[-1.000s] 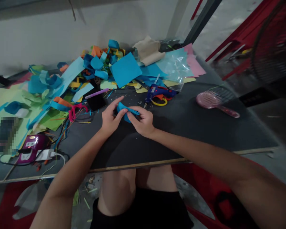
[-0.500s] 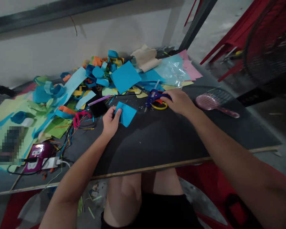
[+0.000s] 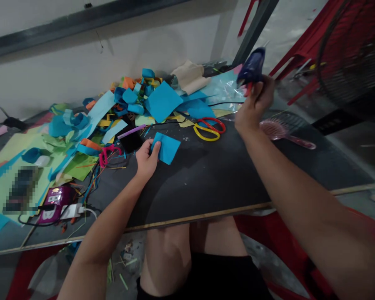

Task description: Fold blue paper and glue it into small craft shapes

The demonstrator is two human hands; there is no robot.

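My left hand pinches a small blue paper piece by its left edge, thumb on top, just over the dark table. Up at the right, my right hand is wrapped round a dark blue glue gun, raised above the table and slightly blurred. Its orange-red trigger shows by my fingers, and its cord trails left behind the scissors. Scissors with one red and one yellow handle loop lie between my hands. A purple stick rests on a black object beside my left hand.
Blue, orange and green paper pieces are heaped along the wall. A pink hairbrush lies right of my right wrist. At the left are a purple power box and a pixelated dark object. A fan stands at the right.
My right hand has lifted the glue gun off the table, up and to the right, uncovering the scissors. My left hand keeps its hold on the blue paper, nearly in place.
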